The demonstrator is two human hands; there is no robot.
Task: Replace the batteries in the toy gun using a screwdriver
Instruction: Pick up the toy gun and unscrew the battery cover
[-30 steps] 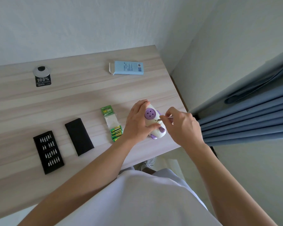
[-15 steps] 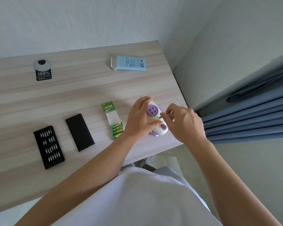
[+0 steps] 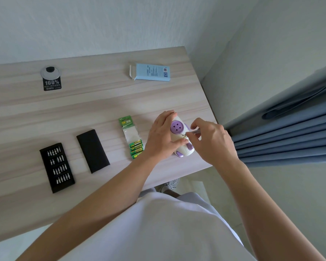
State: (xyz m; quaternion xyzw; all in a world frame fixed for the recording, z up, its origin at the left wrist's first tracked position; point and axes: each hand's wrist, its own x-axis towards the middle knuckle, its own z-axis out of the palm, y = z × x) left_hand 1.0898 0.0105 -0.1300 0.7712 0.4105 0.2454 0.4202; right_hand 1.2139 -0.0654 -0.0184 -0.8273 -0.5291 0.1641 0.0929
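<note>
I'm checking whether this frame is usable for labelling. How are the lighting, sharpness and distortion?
Head view: soft, even daylight, no glare; the hands cast only faint shadows on the table. Wide-angle bending curves the table's edges. The toy gun is fairly sharp, the screwdriver thin and mostly hidden by the right hand; the left hand steadies the toy.

"100%" on black tag [image 3: 52, 84], "GP" on battery pack [image 3: 126, 121]

A blue box [image 3: 151, 72] lay flat near the far edge of the wooden desk [image 3: 94, 102]. A black "100%" card [image 3: 52, 84] sat far left, touching a round silver grommet [image 3: 50, 72]. Blue curtains [image 3: 286, 132] hung at right.
</note>
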